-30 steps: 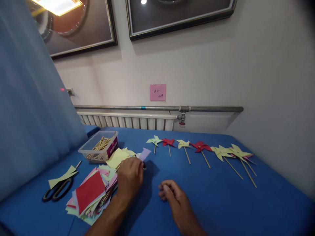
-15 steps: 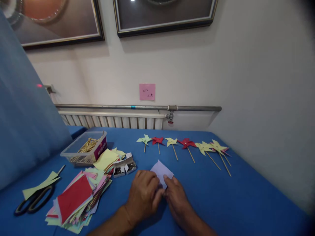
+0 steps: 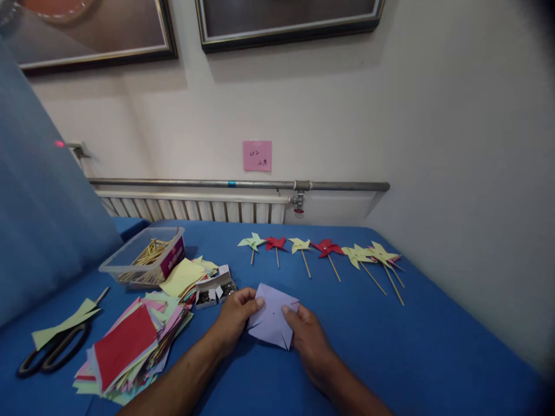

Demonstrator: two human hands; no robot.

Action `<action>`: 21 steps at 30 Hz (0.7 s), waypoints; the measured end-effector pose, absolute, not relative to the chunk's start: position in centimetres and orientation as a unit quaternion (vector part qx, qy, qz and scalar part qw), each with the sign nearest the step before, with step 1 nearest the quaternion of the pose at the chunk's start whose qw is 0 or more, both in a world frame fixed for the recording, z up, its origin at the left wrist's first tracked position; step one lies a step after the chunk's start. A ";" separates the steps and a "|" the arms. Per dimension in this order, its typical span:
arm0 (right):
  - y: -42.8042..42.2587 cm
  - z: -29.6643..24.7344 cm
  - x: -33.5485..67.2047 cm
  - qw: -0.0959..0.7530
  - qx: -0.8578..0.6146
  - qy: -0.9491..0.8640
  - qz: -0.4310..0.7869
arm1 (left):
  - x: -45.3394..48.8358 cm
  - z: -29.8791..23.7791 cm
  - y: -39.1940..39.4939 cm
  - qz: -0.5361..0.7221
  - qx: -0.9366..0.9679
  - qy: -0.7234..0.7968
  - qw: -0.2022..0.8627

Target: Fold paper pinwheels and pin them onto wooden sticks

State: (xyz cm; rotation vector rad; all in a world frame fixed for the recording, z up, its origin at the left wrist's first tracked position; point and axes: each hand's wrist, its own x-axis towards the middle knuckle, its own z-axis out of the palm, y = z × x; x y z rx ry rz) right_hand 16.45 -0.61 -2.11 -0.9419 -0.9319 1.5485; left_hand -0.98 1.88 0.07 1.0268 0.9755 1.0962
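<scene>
A square of purple paper (image 3: 272, 325) is held flat over the table, slit inward from its corners, with a small dark dot or hole near its middle. My left hand (image 3: 237, 315) pinches its left edge, thumb on top. At the opposite edge my right hand (image 3: 307, 335) grips it the same way, thumb on the face and fingers beneath. Just beyond my left hand stands a small open white box (image 3: 214, 289) of tiny metal pins or tacks.
Several finished paper pinwheels (image 3: 327, 248) on sticks lie along the back. Left are a clear plastic tub (image 3: 130, 267) of sticks, a stack of coloured paper (image 3: 125, 344), more paper sheets (image 3: 184, 277), and black-handled scissors (image 3: 65, 349) under a green paper piece. A blue curtain (image 3: 47, 202) hangs beyond.
My left hand has shifted from covering the purple paper to its left edge. The paper now lies more level, showing its whole face. The view has tilted slightly.
</scene>
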 end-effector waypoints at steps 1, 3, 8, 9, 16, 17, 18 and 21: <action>-0.6 -2.2 16.5 0.522 -0.395 -0.397 0.643 | -1.0 0.1 1.9 0.477 0.443 0.422 0.631; -0.4 -2.3 16.5 0.519 -0.404 -0.412 0.631 | -1.1 0.4 2.0 0.470 0.437 0.418 0.644; 0.0 -3.3 16.6 0.515 -0.429 -0.435 0.602 | -0.8 1.1 2.8 0.430 0.415 0.424 0.680; 0.1 -3.4 16.6 0.514 -0.434 -0.436 0.598 | -0.7 1.1 2.8 0.436 0.407 0.425 0.681; -0.4 -2.1 16.7 0.506 -0.409 -0.428 0.627 | -0.2 -0.3 2.4 0.494 0.362 0.441 0.656; -0.5 -1.9 16.7 0.504 -0.405 -0.425 0.634 | -0.1 -0.5 2.3 0.499 0.356 0.444 0.653; -0.6 -1.7 16.7 0.502 -0.403 -0.423 0.638 | -0.1 -0.6 2.3 0.507 0.348 0.447 0.649; -0.7 -1.6 16.6 0.507 -0.402 -0.414 0.640 | 0.2 -0.5 2.2 0.529 0.330 0.444 0.644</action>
